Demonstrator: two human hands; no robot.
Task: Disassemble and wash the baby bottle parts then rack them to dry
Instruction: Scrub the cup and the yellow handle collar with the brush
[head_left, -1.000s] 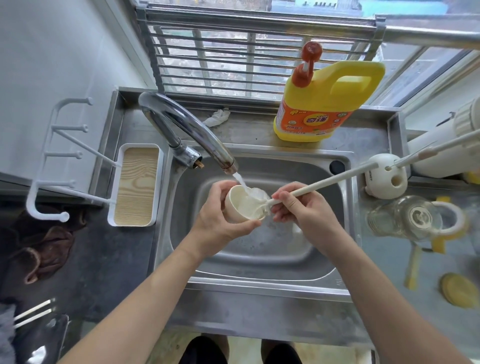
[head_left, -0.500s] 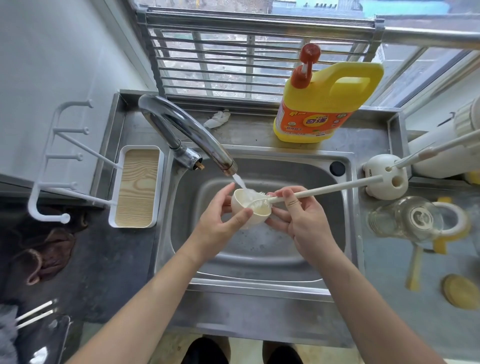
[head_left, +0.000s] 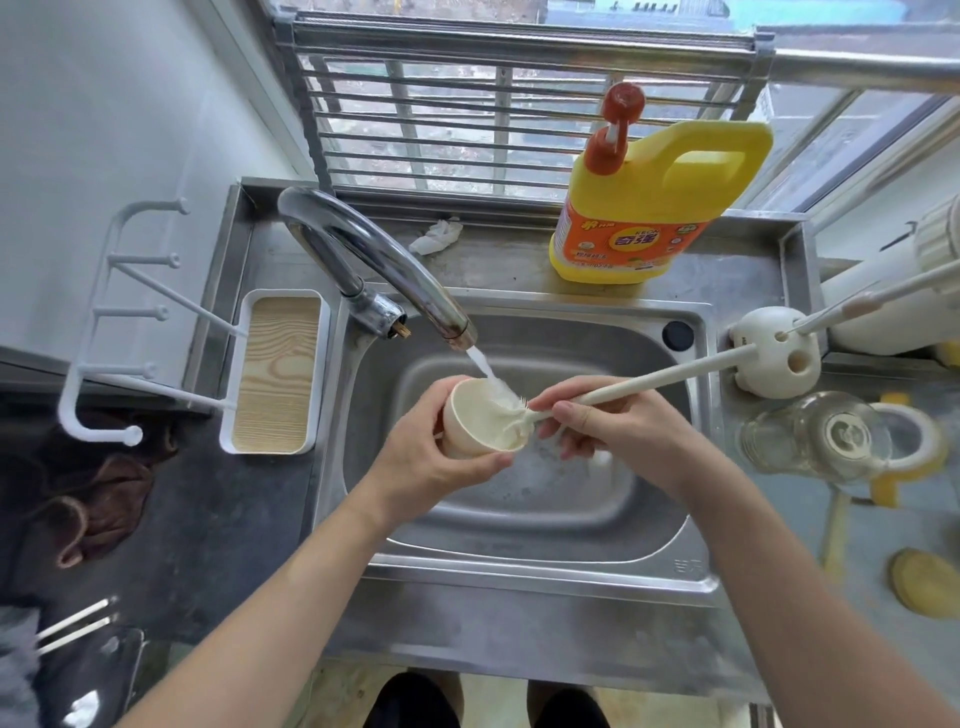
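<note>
Both hands curled: L cap, R brush

The person's left grip and right grip are bare hands on bare forearms, uncovered from wrist to the lower edge of view. At the bottom, two black-clad legs show side by side, cut off by the frame.

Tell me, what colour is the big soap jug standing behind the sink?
The soap jug is yellow, with an orange label and a red-orange pump; the head view shows it clearly.
</note>
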